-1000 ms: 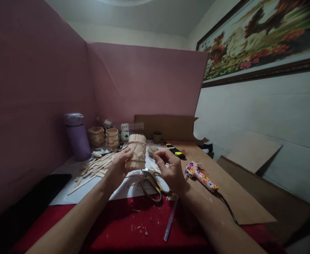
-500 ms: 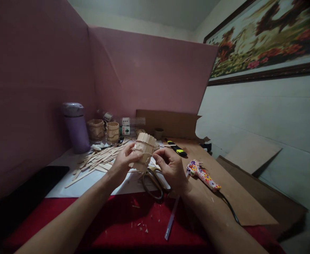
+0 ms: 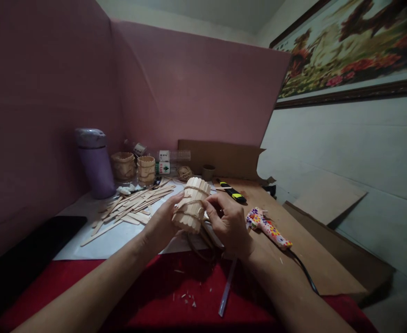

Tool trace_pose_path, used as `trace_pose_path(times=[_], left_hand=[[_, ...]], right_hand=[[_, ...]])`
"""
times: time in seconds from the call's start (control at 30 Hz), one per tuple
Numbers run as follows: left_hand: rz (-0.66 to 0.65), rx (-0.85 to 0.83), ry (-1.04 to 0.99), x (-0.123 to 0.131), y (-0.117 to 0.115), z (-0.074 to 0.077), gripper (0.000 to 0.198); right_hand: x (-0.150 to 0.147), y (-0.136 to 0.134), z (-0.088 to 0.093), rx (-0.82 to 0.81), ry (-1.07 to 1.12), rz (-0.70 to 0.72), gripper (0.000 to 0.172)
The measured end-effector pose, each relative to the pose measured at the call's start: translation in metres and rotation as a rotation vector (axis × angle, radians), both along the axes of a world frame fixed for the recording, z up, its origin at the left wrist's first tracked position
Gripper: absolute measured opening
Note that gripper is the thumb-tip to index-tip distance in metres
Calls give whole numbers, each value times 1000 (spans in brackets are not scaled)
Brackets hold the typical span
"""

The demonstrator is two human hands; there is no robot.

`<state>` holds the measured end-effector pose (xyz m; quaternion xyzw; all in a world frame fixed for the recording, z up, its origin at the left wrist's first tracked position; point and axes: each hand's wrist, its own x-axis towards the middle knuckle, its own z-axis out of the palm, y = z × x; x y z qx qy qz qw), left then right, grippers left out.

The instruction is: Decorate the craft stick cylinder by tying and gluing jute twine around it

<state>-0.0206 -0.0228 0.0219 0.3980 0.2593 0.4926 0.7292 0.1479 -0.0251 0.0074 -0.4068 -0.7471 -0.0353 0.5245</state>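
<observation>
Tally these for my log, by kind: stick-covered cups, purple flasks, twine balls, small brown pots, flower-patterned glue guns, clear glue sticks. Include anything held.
Stick-covered cups: 3 (one in the left hand)
Purple flask: 1
Twine ball: 1
Small brown pot: 1
Flower-patterned glue gun: 1
Clear glue stick: 1
Total: 8
</observation>
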Motion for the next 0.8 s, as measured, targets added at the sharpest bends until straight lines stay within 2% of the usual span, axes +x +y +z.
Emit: trace_pose_path(times=[0.13,0.27,0.5,0.6,0.7,0.8], left_hand=[[86,79,47,0,-1,0,29],[128,108,91,0,-1,1,41],[180,165,133,1,7,-10,45],[177,169,111,1,7,-9,45],[120,136,71,1,2,-1,43],[63,123,48,2,-2,5,53]], right_hand=[[1,0,-1,-1,-20,-21,14],[1,0,-1,-3,-17,-27,14],[-1,0,-1,-13,3,39,6],[0,0,-1,-18,-12,17,9],[0,0,-2,-22,-11,-34,12],[0,1,-2,-31,-9,-80,11]])
